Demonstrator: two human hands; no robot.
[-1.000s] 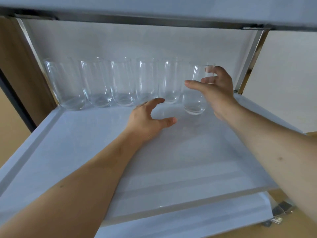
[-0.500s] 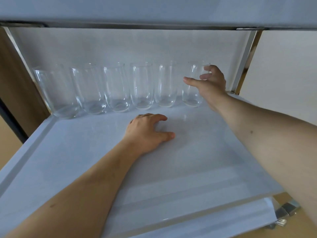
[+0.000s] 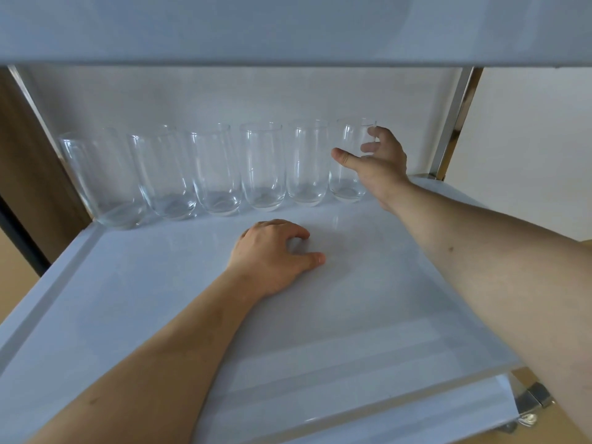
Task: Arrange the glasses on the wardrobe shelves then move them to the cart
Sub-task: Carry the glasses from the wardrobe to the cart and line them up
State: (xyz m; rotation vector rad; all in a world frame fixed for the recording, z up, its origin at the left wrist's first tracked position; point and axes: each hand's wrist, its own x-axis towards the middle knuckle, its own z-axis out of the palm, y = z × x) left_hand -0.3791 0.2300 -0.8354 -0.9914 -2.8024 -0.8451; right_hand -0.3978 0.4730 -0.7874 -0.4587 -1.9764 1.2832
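Curled round the rightmost glass, my right hand has its thumb across the near face and its fingertips showing through the clear wall on the far right side, near the rim. That glass stands upright on its base at the right end of the row, against the white back panel of the wardrobe, and I can see nothing inside it. Whether the thumb presses firmly or only lies on the wall I cannot tell.

Just beside it to the left stands the fifth glass, the two so close that their walls appear to touch. Then come the fourth glass, the third glass, the second glass and the leftmost glass, all upright, all clear, all with nothing visible in them (only thick bases catching light). The six form one line along the back of the white shelf.

My left hand rests palm down on that shelf, in front of the fourth glass and apart from the row, fingers loosely bent with their tips on the surface and the thumb pointing right; it holds nothing.

Above, the underside of another shelf spans the view. A metal upright stands at the right rear corner, beyond my right hand. Below the front edge, a lower shelf shows.
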